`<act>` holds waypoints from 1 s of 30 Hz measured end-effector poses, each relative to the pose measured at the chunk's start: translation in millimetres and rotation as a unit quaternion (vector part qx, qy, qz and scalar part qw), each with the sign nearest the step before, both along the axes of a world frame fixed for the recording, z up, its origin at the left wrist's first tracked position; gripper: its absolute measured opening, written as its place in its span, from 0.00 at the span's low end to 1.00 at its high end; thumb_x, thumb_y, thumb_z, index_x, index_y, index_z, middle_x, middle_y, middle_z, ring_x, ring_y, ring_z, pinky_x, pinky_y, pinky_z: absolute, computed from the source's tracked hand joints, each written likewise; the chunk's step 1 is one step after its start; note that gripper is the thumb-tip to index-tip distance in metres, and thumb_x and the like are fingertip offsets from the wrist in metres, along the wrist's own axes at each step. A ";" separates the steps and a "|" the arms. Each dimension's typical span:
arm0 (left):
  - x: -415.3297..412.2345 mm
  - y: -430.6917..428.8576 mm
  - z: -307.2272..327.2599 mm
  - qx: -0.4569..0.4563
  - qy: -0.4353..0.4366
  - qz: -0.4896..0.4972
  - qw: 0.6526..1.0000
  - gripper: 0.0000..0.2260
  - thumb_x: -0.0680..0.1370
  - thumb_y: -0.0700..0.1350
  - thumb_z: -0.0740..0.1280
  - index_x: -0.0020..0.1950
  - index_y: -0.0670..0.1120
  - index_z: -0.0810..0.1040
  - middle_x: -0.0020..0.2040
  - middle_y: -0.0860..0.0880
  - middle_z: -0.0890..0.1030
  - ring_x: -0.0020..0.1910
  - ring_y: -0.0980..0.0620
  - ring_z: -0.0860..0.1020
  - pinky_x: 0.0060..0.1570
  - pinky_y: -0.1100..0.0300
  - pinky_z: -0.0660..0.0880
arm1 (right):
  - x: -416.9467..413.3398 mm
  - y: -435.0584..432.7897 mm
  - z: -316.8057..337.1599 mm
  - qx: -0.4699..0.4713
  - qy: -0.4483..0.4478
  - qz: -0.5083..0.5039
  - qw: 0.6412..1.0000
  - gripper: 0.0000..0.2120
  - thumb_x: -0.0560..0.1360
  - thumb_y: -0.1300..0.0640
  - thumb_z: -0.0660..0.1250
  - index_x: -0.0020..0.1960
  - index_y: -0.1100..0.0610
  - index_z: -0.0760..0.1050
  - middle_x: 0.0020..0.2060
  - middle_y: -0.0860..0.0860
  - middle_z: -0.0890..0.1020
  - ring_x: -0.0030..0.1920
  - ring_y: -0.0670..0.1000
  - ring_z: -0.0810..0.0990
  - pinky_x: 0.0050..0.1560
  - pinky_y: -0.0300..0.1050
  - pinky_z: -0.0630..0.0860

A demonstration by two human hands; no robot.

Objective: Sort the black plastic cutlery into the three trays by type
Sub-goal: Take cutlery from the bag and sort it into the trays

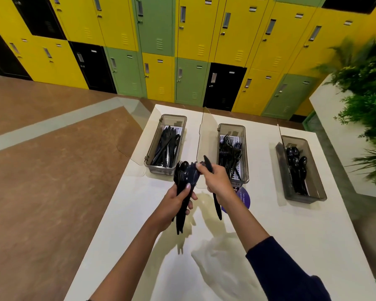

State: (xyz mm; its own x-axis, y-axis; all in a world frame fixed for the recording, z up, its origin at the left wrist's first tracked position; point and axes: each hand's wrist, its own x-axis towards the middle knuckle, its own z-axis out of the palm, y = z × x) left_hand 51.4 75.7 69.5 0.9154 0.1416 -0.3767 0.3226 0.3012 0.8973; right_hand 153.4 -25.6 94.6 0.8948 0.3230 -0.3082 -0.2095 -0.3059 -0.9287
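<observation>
My left hand (175, 203) grips a mixed bundle of black cutlery (185, 174) by the handles, with spoon, fork and knife ends fanned upward. My right hand (215, 181) holds a black knife (217, 206) and its fingertips pinch a piece at the top of the bundle. Three smoky clear trays stand in a row on the white table (291, 235). The left tray (152, 148) holds knives, the middle tray (244, 148) holds forks, and the right tray (313, 170) holds spoons. Both hands hover just in front of the left and middle trays.
A clear plastic bag (221, 266) lies on the table near me. A purple round sticker (244, 197) sits by the middle tray. Open tray lids stand up beside the trays. Lockers line the far wall; a planter (365, 101) stands at right.
</observation>
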 end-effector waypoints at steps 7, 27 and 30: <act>5.5 12.7 -4.5 -0.005 -0.002 0.039 0.999 0.09 0.82 0.47 0.58 0.60 0.47 0.73 0.41 0.47 0.80 0.32 0.54 0.74 0.30 0.62 0.71 | 3.2 22.0 -8.8 -0.007 0.001 0.001 1.000 0.12 0.72 0.53 0.72 0.33 0.55 0.74 0.24 0.45 0.72 0.25 0.43 0.67 0.28 0.36 0.62; 18.6 39.6 -16.7 0.069 -0.007 0.142 0.987 0.09 0.82 0.45 0.58 0.61 0.49 0.72 0.45 0.51 0.81 0.35 0.53 0.80 0.31 0.62 0.76 | 9.0 66.2 -24.0 0.029 0.077 0.060 0.995 0.12 0.77 0.47 0.66 0.40 0.55 0.75 0.21 0.44 0.72 0.19 0.43 0.66 0.21 0.34 0.60; 17.4 42.1 -17.2 0.072 -0.014 0.145 0.987 0.10 0.82 0.46 0.58 0.63 0.51 0.71 0.47 0.51 0.82 0.37 0.53 0.81 0.32 0.61 0.77 | 8.4 71.4 -28.5 0.042 0.090 0.070 0.993 0.10 0.74 0.52 0.70 0.39 0.56 0.76 0.23 0.48 0.75 0.23 0.46 0.68 0.22 0.34 0.62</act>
